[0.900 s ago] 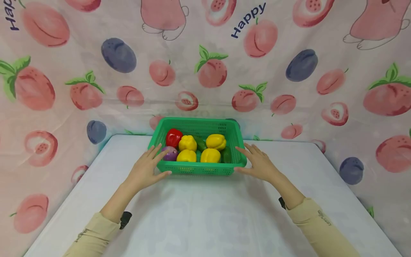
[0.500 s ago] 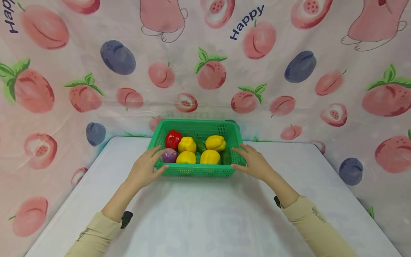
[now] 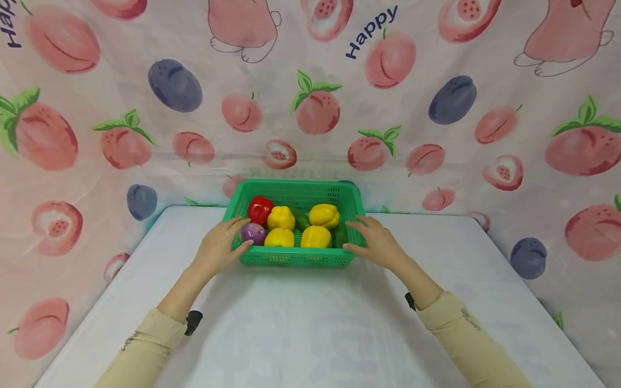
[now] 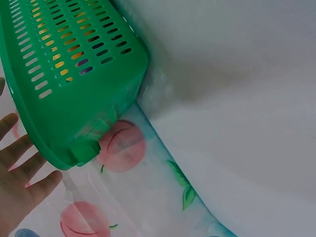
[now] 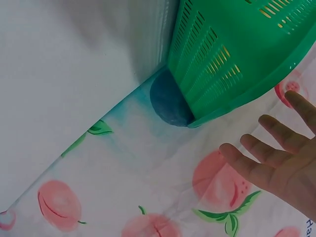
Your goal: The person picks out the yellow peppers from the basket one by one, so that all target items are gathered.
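Note:
A green plastic basket [image 3: 296, 253] with slotted walls stands at the back of the table. Inside are a red bell pepper [image 3: 261, 209], a purple round vegetable [image 3: 253, 234], several yellow bell peppers [image 3: 316, 237] and dark green vegetables [image 3: 339, 235], partly hidden. My left hand [image 3: 218, 247] is at the basket's left front corner, thumb and fingers spread; in the left wrist view its fingertips are right at the rim. At the right front corner, my right hand [image 3: 380, 243] has its fingers extended. The right wrist view shows those fingers [image 5: 256, 160] apart from the basket wall.
White cloth covers the table [image 3: 310, 323]. Behind and beside it hangs a pink curtain [image 3: 412, 188] printed with fruit, close behind the basket. Dark wrist bands [image 3: 193, 322] show under both forearms.
Both hands have closed in on the basket's front corners, the right hand moving left and the left hand's thumb drawing nearer the rim. The basket and its contents stay in place.

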The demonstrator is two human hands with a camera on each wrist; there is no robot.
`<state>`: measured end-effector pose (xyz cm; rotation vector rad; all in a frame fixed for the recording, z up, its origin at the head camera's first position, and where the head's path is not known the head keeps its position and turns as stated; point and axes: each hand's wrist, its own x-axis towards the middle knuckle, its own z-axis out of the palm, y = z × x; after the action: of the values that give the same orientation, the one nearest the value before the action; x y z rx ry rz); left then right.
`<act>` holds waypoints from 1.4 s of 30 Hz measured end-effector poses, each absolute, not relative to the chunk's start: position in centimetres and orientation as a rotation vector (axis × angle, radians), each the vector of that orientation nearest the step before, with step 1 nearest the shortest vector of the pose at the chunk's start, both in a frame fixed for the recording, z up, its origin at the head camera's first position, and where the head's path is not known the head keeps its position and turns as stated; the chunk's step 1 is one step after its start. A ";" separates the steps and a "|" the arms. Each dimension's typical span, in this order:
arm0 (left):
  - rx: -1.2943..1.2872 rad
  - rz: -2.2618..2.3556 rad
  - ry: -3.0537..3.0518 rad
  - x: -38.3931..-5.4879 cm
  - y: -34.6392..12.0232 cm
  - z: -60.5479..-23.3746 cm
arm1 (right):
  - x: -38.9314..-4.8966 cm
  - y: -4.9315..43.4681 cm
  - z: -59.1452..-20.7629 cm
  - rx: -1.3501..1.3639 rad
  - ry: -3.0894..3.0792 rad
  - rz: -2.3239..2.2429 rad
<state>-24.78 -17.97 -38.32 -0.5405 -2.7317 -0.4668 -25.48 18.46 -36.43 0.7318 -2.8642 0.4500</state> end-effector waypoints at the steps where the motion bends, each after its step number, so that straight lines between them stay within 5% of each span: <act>1: -0.536 -0.463 -2.730 -24.9 -18.0 -38.3 | -25.5 18.4 -36.4 0.730 -2.864 0.447; 42: -0.255 -0.648 -2.910 -28.8 -17.0 -39.5 | -30.0 16.2 -34.1 0.734 -2.960 0.299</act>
<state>-28.80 -17.02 -39.51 -0.2548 -2.9104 -0.6483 -30.02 16.23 -34.14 0.7342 -2.9598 0.2988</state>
